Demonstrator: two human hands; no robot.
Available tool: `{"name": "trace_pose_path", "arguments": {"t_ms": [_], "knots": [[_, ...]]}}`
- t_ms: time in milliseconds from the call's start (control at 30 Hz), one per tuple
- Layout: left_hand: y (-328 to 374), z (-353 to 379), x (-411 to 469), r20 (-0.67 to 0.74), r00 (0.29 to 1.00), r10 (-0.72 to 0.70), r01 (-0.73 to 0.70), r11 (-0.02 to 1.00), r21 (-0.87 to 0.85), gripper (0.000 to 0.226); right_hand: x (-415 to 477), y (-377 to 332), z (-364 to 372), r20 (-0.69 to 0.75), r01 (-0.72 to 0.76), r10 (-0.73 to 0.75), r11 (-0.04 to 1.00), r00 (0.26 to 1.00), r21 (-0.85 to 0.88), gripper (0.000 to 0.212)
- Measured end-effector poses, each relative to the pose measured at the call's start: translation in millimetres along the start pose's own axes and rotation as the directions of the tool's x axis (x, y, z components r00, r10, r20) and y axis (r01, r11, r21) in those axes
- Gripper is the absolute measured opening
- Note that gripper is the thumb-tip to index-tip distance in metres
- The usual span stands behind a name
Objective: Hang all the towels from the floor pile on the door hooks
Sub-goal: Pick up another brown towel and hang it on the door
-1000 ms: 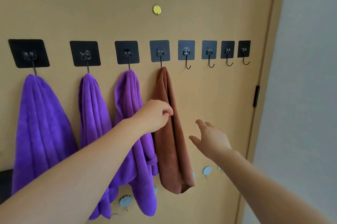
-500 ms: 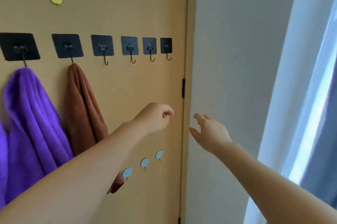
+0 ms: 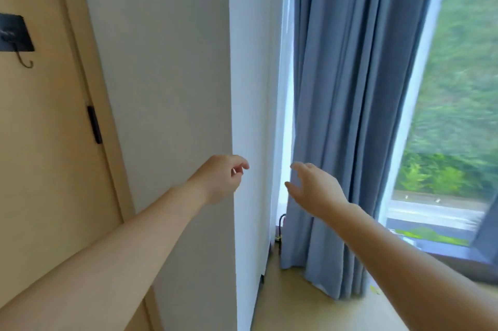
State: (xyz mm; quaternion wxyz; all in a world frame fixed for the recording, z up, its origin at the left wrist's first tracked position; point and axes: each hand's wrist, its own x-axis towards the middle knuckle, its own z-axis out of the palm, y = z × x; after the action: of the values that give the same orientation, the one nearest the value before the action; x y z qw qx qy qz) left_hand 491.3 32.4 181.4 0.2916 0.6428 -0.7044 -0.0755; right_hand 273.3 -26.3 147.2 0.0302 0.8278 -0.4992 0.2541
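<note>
**Hook at the left edge, both hands empty**

Hook (image 3: 25,60) is the only task item you can see: one thin, dark metal wire bent into a J, hanging bare from a flat black square pad (image 3: 16,33) stuck to the door (image 3: 40,142). It sits at the far left edge, partly cut off by the frame. Something pale is on the pad, but it is too blurred to read. No towel shows anywhere in this view.

The door is smooth, tan and matte, with a plain frame of the same colour and a small black hinge (image 3: 94,124) on its right edge. Beside it stands a flat pale grey wall (image 3: 167,61) that ends in a sharp vertical corner.

Your left hand (image 3: 219,180) is raised in front of that corner, fingers curled loosely inward, thumb near the fingertips, grasping nothing. Your right hand (image 3: 315,188) is just beside it and apart from it, fingers relaxed and spread, also empty. Both forearms are bare.

Further right, a blue-grey curtain (image 3: 350,115) falls in soft vertical folds to a light floor (image 3: 291,303). A dark cable (image 3: 280,228) runs up the wall near the curtain's lower edge. Past the curtain, a window (image 3: 458,115) shows blurred green foliage.
</note>
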Motion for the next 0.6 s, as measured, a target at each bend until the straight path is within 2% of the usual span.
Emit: {"name": "trace_pose_path", "arguments": {"t_ms": [133, 300, 433, 600], "knots": [[12, 42, 28, 0.112, 0.982, 0.152, -0.147, 0.988, -0.053, 0.029, -26, 46, -6, 0.007, -0.188, 0.190, 0.979, 0.982, -0.077, 0.039], [25, 80, 52, 0.195, 0.920, 0.340, -0.304, 0.933, -0.192, 0.022, -62, 68, -8, -0.007, -0.401, 0.405, 0.904, 0.914, -0.149, 0.035], [36, 105, 63, 0.250, 0.846, 0.471, -0.407, 0.873, -0.269, 0.023, -98, 68, -13, -0.043, -0.549, 0.552, 0.813, 0.833, -0.194, 0.042], [62, 137, 55, 0.321, 0.722, 0.613, -0.505, 0.784, -0.360, 0.025, -162, 55, -28, -0.121, -0.676, 0.672, 0.686, 0.731, -0.269, 0.038]]}}
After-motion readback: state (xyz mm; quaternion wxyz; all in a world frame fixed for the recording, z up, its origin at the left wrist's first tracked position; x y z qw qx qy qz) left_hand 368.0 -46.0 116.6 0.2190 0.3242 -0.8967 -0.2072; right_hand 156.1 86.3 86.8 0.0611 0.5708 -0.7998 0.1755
